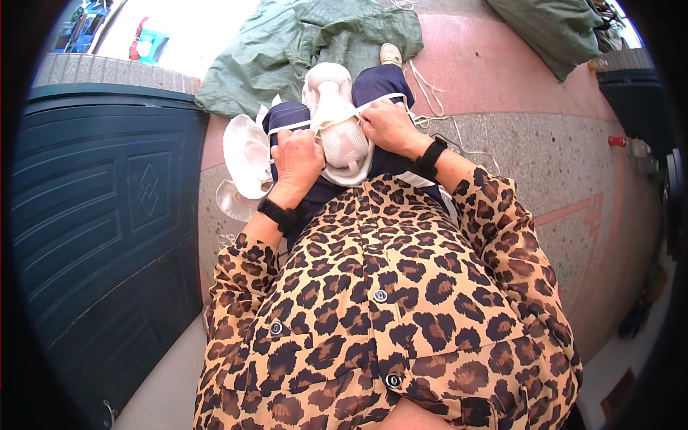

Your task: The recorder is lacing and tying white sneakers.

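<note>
A white shoe (pixel 331 104) lies lengthwise on my lap between my knees, its perforated, pink-tinted end (pixel 344 145) towards me. A thin white lace (pixel 389 97) runs across the shoe and out over both dark trouser legs. My left hand (pixel 297 154) is closed on the lace at the shoe's left side. On the right side my right hand (pixel 392 127) grips it too, its fingers curled against the shoe's edge. The exact pinch of the fingertips is hidden. Beside my left leg sits another white shoe piece (pixel 247 154), with a paler one (pixel 235 201) below it.
Green sheeting (pixel 287 54) is spread on the floor ahead, and a green bundle (pixel 548 32) stands far right. Loose white cords (pixel 430 93) lie right of my foot (pixel 390 54). A dark blue panelled door (pixel 107 208) borders the left; a red-handled object (pixel 618 141) lies at right.
</note>
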A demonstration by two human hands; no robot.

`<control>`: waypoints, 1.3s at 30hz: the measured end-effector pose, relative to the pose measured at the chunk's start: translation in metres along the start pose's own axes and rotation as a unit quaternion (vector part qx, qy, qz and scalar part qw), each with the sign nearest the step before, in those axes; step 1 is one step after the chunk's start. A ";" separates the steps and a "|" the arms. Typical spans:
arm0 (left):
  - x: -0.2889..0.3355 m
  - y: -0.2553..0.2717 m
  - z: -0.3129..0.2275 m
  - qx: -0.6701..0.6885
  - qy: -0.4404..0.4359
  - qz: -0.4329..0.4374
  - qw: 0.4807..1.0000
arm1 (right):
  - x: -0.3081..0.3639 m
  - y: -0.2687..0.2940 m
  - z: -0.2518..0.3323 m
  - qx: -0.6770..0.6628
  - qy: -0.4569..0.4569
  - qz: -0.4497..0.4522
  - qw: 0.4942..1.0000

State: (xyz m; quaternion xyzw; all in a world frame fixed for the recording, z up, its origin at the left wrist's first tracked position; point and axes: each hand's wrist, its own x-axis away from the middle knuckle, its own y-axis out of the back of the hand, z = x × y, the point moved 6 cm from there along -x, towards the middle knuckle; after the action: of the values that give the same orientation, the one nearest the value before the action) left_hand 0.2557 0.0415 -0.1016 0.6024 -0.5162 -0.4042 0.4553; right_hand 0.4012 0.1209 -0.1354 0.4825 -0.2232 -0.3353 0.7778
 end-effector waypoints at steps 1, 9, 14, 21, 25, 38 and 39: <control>0.000 0.001 -0.002 0.006 -0.011 -0.008 1.000 | 0.000 -0.002 -0.003 -0.031 -0.008 0.009 0.999; -0.016 -0.010 -0.038 -0.239 -0.164 0.051 0.956 | 0.000 0.004 -0.005 -0.183 0.006 -0.068 0.981; -0.042 0.026 -0.028 0.150 -0.111 0.097 0.977 | -0.001 0.009 0.006 -0.118 0.069 -0.116 0.984; -0.054 0.034 -0.017 0.546 0.058 0.163 0.820 | -0.006 0.000 0.035 0.174 0.148 -0.044 0.972; -0.039 0.011 -0.032 0.252 -0.101 0.022 0.962 | -0.012 -0.005 0.033 0.212 0.136 -0.006 0.968; -0.019 -0.009 -0.023 -0.058 -0.102 0.042 0.992 | -0.009 0.085 0.069 -0.319 0.171 -0.214 0.907; -0.021 -0.011 -0.019 -0.058 -0.105 0.040 0.992 | -0.011 0.090 0.068 -0.335 0.151 -0.215 0.905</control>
State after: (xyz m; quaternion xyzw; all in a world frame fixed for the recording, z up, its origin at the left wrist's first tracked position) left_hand 0.2739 0.0655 -0.1065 0.5079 -0.5609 -0.4756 0.4485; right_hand 0.3758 0.1165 -0.0251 0.2745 0.1312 -0.4728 0.8270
